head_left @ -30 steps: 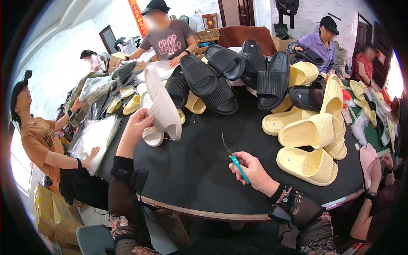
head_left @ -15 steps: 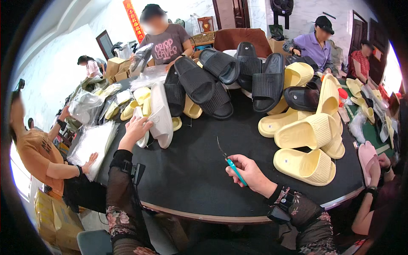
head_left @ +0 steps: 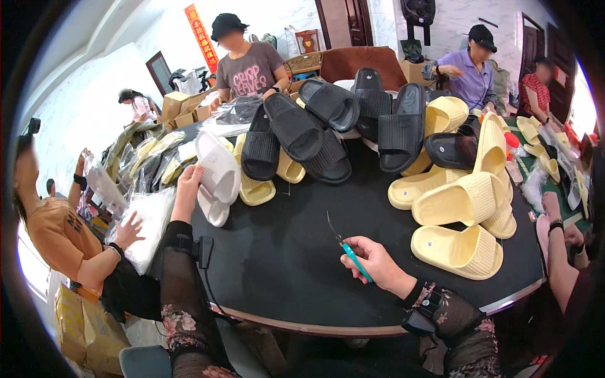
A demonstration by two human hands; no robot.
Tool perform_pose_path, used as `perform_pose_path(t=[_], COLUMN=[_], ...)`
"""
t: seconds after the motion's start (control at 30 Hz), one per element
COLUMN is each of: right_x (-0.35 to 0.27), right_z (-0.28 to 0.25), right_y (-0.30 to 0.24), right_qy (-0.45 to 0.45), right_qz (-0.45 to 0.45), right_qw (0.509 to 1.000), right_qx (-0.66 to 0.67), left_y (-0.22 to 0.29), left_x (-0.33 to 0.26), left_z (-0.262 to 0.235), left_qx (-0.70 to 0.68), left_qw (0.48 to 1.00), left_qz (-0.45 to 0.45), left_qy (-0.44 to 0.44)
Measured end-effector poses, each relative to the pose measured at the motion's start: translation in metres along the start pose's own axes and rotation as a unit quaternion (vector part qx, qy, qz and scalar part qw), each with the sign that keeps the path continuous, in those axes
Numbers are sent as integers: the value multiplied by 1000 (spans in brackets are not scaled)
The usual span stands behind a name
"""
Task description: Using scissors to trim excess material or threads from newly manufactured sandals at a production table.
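Observation:
Thumb and fingers closed, my left hand (head_left: 187, 189) pinches the edge of a white slide slipper (head_left: 217, 165) at the left of the black table. Another white slipper (head_left: 213, 209) lies partly under it. My right hand (head_left: 380, 264), near the table's front middle, is wrapped round a teal-handled knife (head_left: 357, 260) with a thin curved blade pointing up and away. The blade touches no slipper. Just right of the white pair are a yellow slipper (head_left: 257, 191) and several black slippers (head_left: 295, 129), lying overlapped.
Several yellow slippers (head_left: 455, 252) lie at the right of the black table (head_left: 296, 252). A stack of clear plastic bags (head_left: 151, 217) sits at the left edge beside a co-worker in orange (head_left: 60, 233). Bagged slippers (head_left: 148, 154) are heaped behind it. Other people work across the table and at right.
My left hand has shifted slightly left and up, turning the white slipper leftward over its mate. My right hand and knife have barely moved. The co-worker at left has raised a plastic bag.

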State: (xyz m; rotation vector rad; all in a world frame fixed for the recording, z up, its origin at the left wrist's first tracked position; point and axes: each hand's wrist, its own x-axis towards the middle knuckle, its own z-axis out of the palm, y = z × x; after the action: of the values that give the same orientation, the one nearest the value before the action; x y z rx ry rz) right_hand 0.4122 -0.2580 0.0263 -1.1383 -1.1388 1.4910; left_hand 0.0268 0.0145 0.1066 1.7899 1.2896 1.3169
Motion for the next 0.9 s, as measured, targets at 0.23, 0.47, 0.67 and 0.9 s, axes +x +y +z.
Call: perform_pose_path(t=[0.23,0.47,0.67,0.9], right_x=[-3,-1,1,-2], right_z=[2,-1,-2,-3], right_y=[-6,-5,-2,-2], right_qy=[-2,-11,-12,-10], right_qz=[13,13,13,6], right_qw=[1000,1000,1000,1000], right_qx=[1,-4,-3,-12], left_y=[-52,-63,-30,34], left_x=[1,14,-3,-48], left_z=[-6,3,5,13], left_qx=[92,298,329,124], left_qw=[994,950,942,972], left_qz=[-61,24,-39,-173], left_qy=[-21,-88,-63,-100])
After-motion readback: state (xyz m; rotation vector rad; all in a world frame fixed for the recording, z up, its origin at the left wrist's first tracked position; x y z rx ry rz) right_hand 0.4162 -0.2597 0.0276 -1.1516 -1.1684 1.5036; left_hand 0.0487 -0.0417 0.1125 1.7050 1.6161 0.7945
